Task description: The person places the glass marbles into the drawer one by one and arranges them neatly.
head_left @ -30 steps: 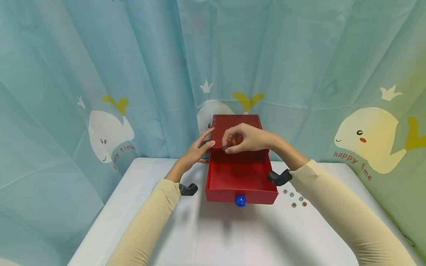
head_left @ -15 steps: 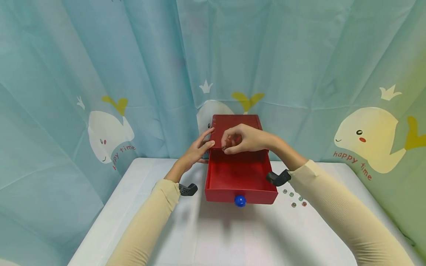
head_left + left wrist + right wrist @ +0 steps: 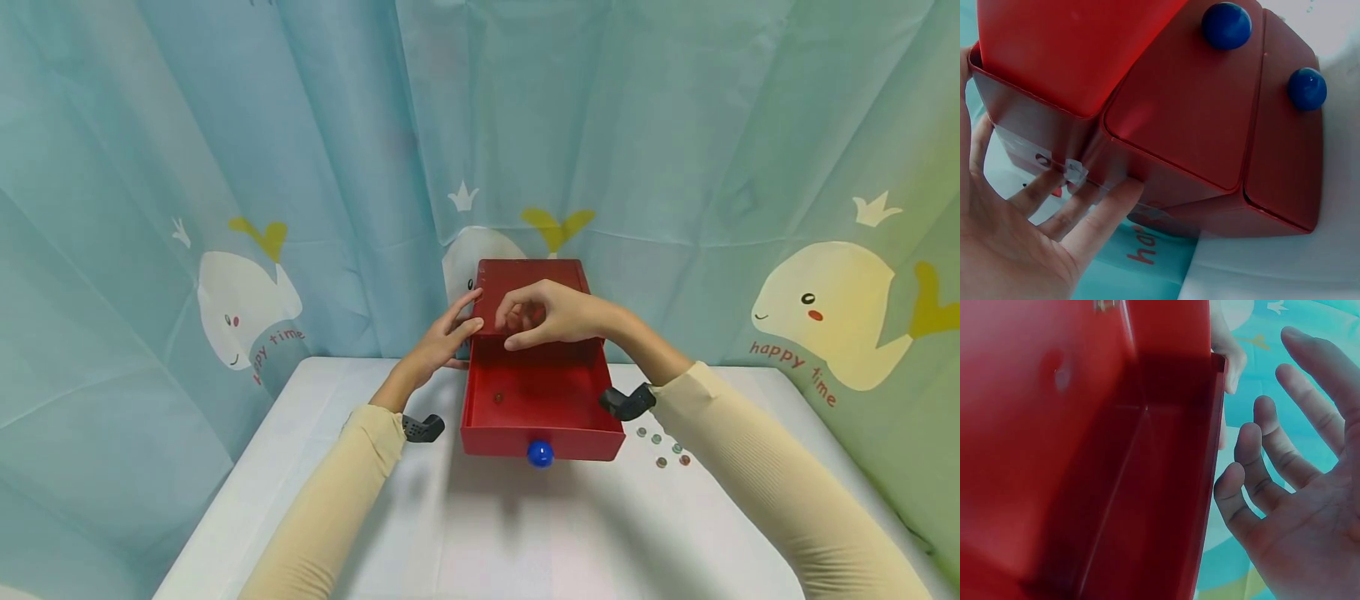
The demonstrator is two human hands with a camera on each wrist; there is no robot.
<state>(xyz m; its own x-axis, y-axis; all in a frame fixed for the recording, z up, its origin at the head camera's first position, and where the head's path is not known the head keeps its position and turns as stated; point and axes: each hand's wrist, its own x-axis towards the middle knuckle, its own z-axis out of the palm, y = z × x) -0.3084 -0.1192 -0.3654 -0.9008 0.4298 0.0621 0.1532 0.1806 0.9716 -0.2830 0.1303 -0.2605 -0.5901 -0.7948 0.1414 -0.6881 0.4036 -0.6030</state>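
A red drawer cabinet [image 3: 532, 292] stands with its top drawer [image 3: 543, 443] pulled out. In the left wrist view, two lower drawers with blue knobs [image 3: 1307, 89] are closed. My left hand [image 3: 435, 343] rests against the cabinet's left side with fingers extended, its thumb at the top edge. Above the open drawer, my right hand [image 3: 558, 312] hovers with thumb and fingertips parted and holds nothing. The right wrist view shows its fingers [image 3: 1291, 450] loosely bent. On the drawer floor, near the left wall, lies a small, round, brownish bead-like piece [image 3: 498, 398].
Several small, round, glassy pieces [image 3: 677, 448] in greenish and reddish tones lie on the white table [image 3: 517, 533], right of the drawer. A blue-green curtain [image 3: 337, 167] with whale prints hangs behind the cabinet.
The right thumb and fingertips have parted and let go of the small round piece, which now lies in the drawer. The left hand has stayed in place.
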